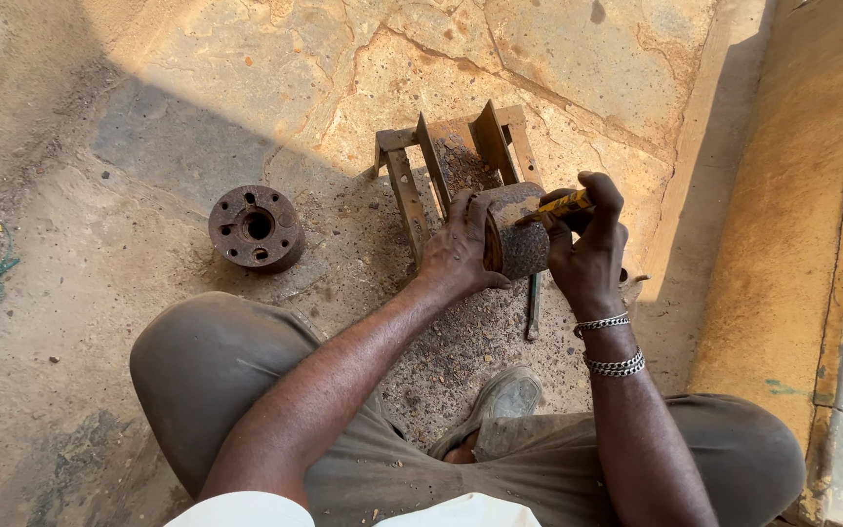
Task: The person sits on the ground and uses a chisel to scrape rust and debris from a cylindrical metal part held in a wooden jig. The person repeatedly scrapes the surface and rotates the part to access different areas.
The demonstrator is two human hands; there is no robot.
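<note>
From the head camera, your left hand (459, 252) wraps its fingers closed around a rusty metal cylinder (516, 234), steadying it on a small rusty metal stand (412, 185) on the stone floor (246, 88). The cylinder lies on its side, its long axis running roughly left to right. Your right hand (587, 249) has its fingers closed on a yellow-handled tool (560, 206), which points left onto the cylinder's top. A second rusty round flanged part (256, 227) sits on the floor, well apart to the left.

An outdoor metalworking yard: cracked stone ground (558, 59), rusty flanged hub (257, 227), welded iron frame (412, 185).
</note>
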